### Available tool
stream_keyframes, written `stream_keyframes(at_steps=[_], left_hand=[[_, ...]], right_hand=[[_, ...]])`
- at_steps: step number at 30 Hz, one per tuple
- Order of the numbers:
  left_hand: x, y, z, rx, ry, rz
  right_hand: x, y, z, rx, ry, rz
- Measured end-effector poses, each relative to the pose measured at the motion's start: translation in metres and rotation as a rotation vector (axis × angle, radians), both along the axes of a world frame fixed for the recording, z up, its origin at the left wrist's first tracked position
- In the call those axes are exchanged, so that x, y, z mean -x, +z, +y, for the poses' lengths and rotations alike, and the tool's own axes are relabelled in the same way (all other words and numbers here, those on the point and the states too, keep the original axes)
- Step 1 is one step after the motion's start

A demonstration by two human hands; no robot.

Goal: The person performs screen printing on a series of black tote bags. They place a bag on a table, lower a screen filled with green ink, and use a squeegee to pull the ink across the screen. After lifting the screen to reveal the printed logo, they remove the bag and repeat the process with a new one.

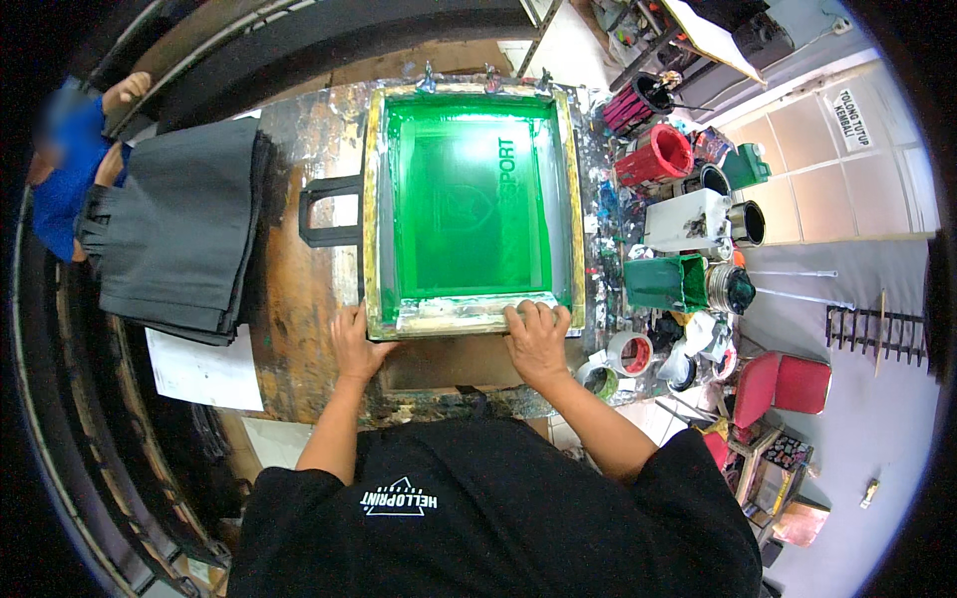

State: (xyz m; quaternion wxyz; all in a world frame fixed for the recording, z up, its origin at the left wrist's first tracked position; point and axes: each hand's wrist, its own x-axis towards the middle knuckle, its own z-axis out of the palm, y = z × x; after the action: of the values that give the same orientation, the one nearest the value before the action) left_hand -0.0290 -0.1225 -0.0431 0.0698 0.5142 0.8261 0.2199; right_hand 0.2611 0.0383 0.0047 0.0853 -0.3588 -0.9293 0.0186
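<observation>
Head view: right hand (pixel 538 344) clamps the frame's (pixel 449 317) near edge, left hand (pixel 356 345) touches its near left corner, grip unclear, seemingly positioning it; next needs level handling.

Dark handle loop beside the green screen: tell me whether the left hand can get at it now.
Likely yes, if the left hand leaves the corner of the frame: the handle loop juts out leftward, with nothing visible in between.

The frame (pixel 374 199) looks rough wood, its green screen (pixel 449 259) glossy, the bags (pixel 184 224) matt cloth.
</observation>
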Motion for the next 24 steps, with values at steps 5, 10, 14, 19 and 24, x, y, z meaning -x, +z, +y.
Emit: stream_keyframes(at_steps=[5,10,14,19,24], left_hand=[[0.004,-0.001,-0.008,-0.099,-0.040,-0.050],[0.002,0.031,-0.005,-0.281,0.078,-0.386],[-0.002,0.110,0.023,-0.472,0.173,-0.577],[0.011,0.188,0.099,-0.776,0.103,-0.610],[0.036,0.116,0.119,-0.503,0.195,-0.409]], right_hand=[[0.001,0.029,0.007,0.096,0.011,0.001],[0.018,0.110,0.032,0.095,0.038,0.036],[0.035,0.167,0.064,-0.138,0.070,0.151],[0.074,0.238,0.134,-0.423,0.072,0.328],[0.098,0.267,0.171,-0.507,0.090,0.419]])
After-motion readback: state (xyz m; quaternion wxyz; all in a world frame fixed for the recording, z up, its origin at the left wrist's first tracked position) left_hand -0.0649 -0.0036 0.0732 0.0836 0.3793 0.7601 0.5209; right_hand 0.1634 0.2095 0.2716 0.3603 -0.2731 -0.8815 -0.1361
